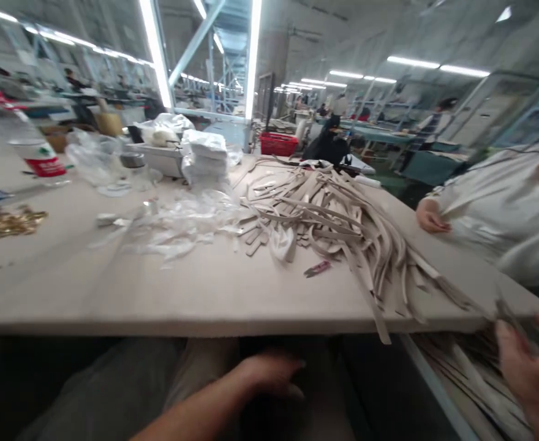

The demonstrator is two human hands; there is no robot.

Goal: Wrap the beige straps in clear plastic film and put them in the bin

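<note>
My left hand (274, 373) hangs below the table's front edge over my lap, blurred, with thumb and fingers apart and nothing visible in them. At the table's right corner my right hand (529, 373) is closed around a thin greyish piece, too smeared to name. Close to this hand, the ends of a large heap of beige straps (343, 214) trail across the table (159, 300). One strap hangs over the front edge. A small pair of thread snips (318, 269) with a reddish handle lies in front of the heap.
Crumpled clear plastic bags (182, 223) lie left of the straps. Gold-coloured metal parts (15, 222), a red-and-white cup (42, 158) and a glass jar (134, 168) stand further left. A co-worker's hand (432, 217) rests at the right edge. Below is a bin of strips (471, 380).
</note>
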